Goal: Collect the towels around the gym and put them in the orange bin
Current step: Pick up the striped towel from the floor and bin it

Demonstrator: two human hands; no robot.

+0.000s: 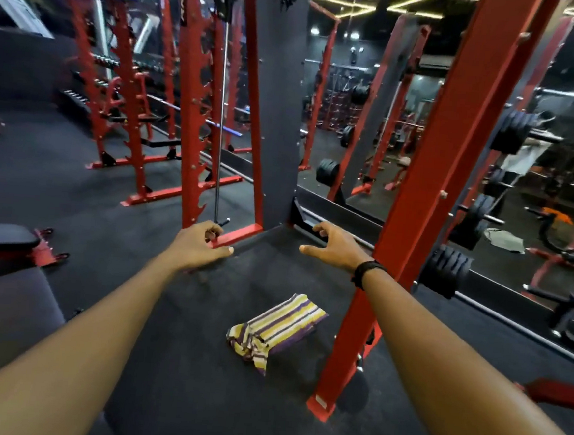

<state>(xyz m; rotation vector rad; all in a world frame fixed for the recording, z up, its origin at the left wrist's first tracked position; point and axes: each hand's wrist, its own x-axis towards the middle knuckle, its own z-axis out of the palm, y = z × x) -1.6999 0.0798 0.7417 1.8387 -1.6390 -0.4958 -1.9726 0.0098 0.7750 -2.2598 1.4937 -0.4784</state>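
**Head view: one striped towel on the floor, both hands empty**

Head camera looks down over two outstretched bare arms at a dark rubber gym floor (pixel 75 180). At the far left a black padded bench with red brackets (pixel 2 236) pokes into the picture. Next along, the left hand (pixel 200 248) hovers in front of the red steel foot of a rack (pixel 236 235), its fingers loosely curled and its thumb stuck out sideways, holding nothing. Below and between the arms lies a crumpled towel striped in yellow, purple and white (pixel 276 329), flat on the floor, well short of either hand. The right hand (pixel 334 247), with a black band at the wrist, is spread, fingers apart and lightly bent, also empty. Just right of the towel stands a thick red steel upright (pixel 417 200), its base plate near the towel's edge. Beyond it, a wall mirror (pixel 372 121) reflects the racks, and in it a pale grey-green cloth (pixel 503 239) lies on the floor, possibly another towel.

No orange bin is clearly in sight. By my reckoning the collecting has hardly got going here: this towel is unlifted, and carrying it to the bin is all still to do.
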